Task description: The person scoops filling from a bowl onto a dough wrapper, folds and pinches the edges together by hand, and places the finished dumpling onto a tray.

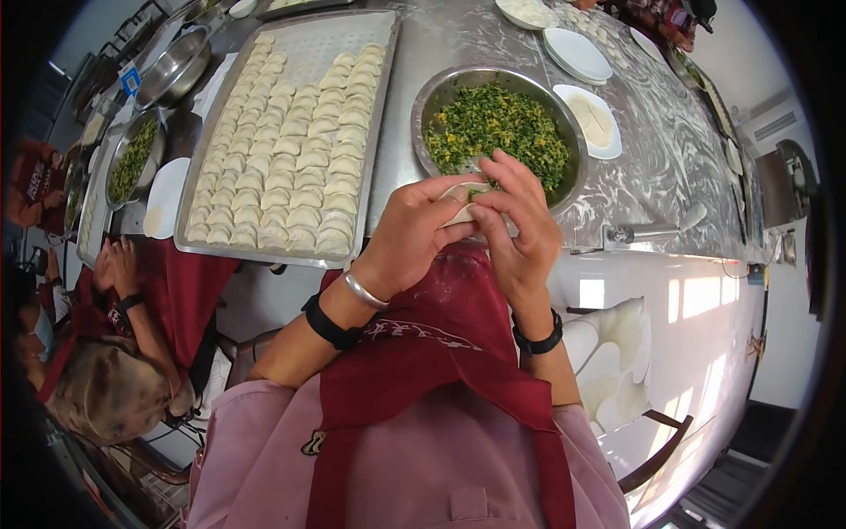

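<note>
Mid-frame, left hand (412, 231) and right hand (522, 231) both pinch one half-sealed dumpling (462, 201), the filling bowl (419, 123) just above looks far from empty, and the tray (308, 53) upper left is nearly full, so I'd guess well along, not done.

Marbled long table (670, 159), sunlit pale floor (617, 295)

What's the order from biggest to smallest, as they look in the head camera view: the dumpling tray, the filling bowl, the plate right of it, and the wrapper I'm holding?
1. dumpling tray
2. filling bowl
3. plate
4. dumpling wrapper, clearly smallest, though fingers hide part of it.
</note>
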The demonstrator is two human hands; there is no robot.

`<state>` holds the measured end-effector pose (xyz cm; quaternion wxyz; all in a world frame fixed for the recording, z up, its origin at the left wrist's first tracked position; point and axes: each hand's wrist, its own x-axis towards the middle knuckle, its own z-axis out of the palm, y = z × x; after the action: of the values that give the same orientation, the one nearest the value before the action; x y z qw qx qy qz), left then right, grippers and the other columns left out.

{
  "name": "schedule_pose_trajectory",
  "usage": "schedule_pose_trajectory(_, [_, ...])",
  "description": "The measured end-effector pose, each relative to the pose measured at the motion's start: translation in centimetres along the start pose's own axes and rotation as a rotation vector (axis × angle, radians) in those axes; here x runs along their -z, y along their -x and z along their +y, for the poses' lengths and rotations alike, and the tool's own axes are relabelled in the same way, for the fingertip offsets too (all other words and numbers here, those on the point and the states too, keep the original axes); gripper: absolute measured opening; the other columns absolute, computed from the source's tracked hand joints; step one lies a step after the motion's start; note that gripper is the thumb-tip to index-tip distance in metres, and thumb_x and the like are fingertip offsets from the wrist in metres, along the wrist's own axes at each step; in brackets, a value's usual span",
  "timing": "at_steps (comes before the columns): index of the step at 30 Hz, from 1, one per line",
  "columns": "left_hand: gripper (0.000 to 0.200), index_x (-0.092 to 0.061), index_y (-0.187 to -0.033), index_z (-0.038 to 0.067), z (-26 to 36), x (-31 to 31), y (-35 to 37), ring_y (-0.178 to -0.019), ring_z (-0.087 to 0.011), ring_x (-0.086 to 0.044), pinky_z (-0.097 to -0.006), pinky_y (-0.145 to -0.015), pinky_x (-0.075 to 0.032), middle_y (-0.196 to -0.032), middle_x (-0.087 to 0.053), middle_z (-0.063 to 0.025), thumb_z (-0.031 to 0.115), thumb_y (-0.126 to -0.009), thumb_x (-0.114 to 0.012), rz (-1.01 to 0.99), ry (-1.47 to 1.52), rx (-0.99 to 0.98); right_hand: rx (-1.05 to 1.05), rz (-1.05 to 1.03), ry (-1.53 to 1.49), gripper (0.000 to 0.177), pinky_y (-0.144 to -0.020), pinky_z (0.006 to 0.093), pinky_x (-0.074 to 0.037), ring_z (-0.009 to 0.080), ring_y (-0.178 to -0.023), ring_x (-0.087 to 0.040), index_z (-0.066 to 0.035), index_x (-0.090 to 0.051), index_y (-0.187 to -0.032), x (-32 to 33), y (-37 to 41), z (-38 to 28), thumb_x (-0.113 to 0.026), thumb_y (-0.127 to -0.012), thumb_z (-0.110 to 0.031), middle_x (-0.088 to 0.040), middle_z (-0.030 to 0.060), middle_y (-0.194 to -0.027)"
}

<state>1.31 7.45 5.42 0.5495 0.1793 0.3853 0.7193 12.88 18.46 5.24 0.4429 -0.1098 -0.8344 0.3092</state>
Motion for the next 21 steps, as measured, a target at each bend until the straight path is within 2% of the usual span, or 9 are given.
schedule_pose_trajectory(4, [0.040, -0.050, -0.138, -0.006, -0.1, 0.0, 0.0, -0.119, -0.0209, -0.061, -0.0375, -0.102, -0.053, -0.130, -0.060, -0.0146, 0.019, -0.108, -0.042, -0.019, -0.048, -0.058, -0.097, 0.056, -0.046, 0.013, -0.099, 0.0416, -0.049, 0.0337, -0.122, -0.061, -0.002, -0.072, -0.091, -0.6, 0.0, 0.2, -0.075, -0.079, 0.001, -0.071, 0.0127, -0.118])
schedule_pose_trajectory(7, [0.039, -0.056, -0.134, -0.006, 0.2, -0.2, 0.0, -0.114, -0.0189, -0.063, -0.0361, -0.100, -0.053, -0.130, -0.060, -0.0128, 0.017, -0.104, -0.054, -0.014, 0.004, -0.049, -0.145, 0.085, -0.098, 0.013, -0.100, 0.0406, -0.049, 0.0326, -0.122, -0.061, -0.002, -0.073, -0.092, -0.8, 0.0, 0.5, -0.074, -0.080, 0.001, -0.071, 0.0127, -0.118])
schedule_pose_trajectory(10, [0.036, -0.060, -0.130, -0.005, 0.3, 0.1, -0.2, -0.110, -0.0182, -0.064, -0.0349, -0.100, -0.053, -0.127, -0.062, -0.0123, 0.015, -0.100, -0.060, -0.062, -0.370, -0.152, -0.181, 0.096, -0.103, 0.013, -0.101, 0.0393, -0.048, 0.0314, -0.122, -0.061, -0.002, -0.074, -0.094, -1.0, -0.4, 0.3, -0.073, -0.081, 0.001, -0.071, 0.0130, -0.118])
schedule_pose_trajectory(13, [0.039, -0.057, -0.133, -0.007, 0.5, 0.4, -0.7, -0.113, -0.0155, -0.062, -0.0316, -0.097, -0.055, -0.127, -0.063, -0.0113, 0.012, -0.100, -0.062, -0.036, -0.482, -0.207, -0.217, 0.105, -0.147, 0.017, -0.103, 0.0385, -0.047, 0.0307, -0.122, -0.062, -0.003, -0.074, -0.098, -1.4, -0.8, 0.5, -0.073, -0.081, 0.001, -0.071, 0.0136, -0.119])
schedule_pose_trajectory(16, [0.041, -0.053, -0.135, -0.009, -0.1, 0.3, -1.4, -0.115, -0.0194, -0.062, -0.0337, -0.100, -0.055, -0.128, -0.062, -0.0154, 0.010, -0.100, -0.061, 0.044, -0.292, -0.310, -0.291, 0.161, -0.246, 0.022, -0.104, 0.0383, -0.046, 0.0304, -0.122, -0.061, -0.002, -0.074, -0.103, -1.8, -1.0, 0.6, -0.074, -0.081, 0.001, -0.070, 0.0140, -0.121])
schedule_pose_trajectory(19, [0.042, -0.053, -0.135, -0.010, -0.4, 0.0, -1.8, -0.111, -0.0222, -0.065, -0.0352, -0.098, -0.056, -0.126, -0.063, -0.0182, 0.007, -0.098, -0.062, 0.108, -0.108, -0.408, -0.309, 0.240, -0.207, 0.026, -0.105, 0.0387, -0.046, 0.0306, -0.123, -0.061, 0.000, -0.073, -0.106, -1.4, -0.8, 0.3, -0.074, -0.081, 0.001, -0.070, 0.0146, -0.122])
schedule_pose_trajectory(21, [0.044, -0.050, -0.137, -0.011, -0.4, 0.0, -1.8, -0.112, -0.0236, -0.065, -0.0369, -0.100, -0.056, -0.126, -0.062, -0.0197, 0.006, -0.098, -0.061, 0.104, -0.106, -0.420, -0.314, 0.231, -0.193, 0.026, -0.105, 0.0388, -0.046, 0.0304, -0.124, -0.061, 0.000, -0.073, -0.106, -1.2, -0.5, 0.4, -0.074, -0.081, 0.001, -0.070, 0.0145, -0.122])
